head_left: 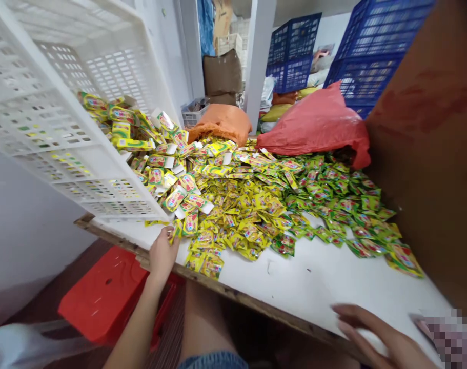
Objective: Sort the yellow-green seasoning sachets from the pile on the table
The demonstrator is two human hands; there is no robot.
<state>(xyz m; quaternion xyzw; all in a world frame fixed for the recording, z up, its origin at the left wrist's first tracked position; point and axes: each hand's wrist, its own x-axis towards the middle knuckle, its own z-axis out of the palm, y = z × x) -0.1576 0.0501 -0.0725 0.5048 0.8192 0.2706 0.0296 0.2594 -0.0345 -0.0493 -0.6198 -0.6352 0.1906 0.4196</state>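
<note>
One tilted crate spills uncountable packets toward the tabletop's bare near edge. The left hand meets the crate's corner, grip unclear; the right hand lies open, empty.

The right hand runs off the bottom edge; just beside it a blurred patch hides whatever lies there.

tilted white crate spills yellow-green sachets in a heap across the table.

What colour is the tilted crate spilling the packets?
The crate is white, shown best in the head view.
</note>
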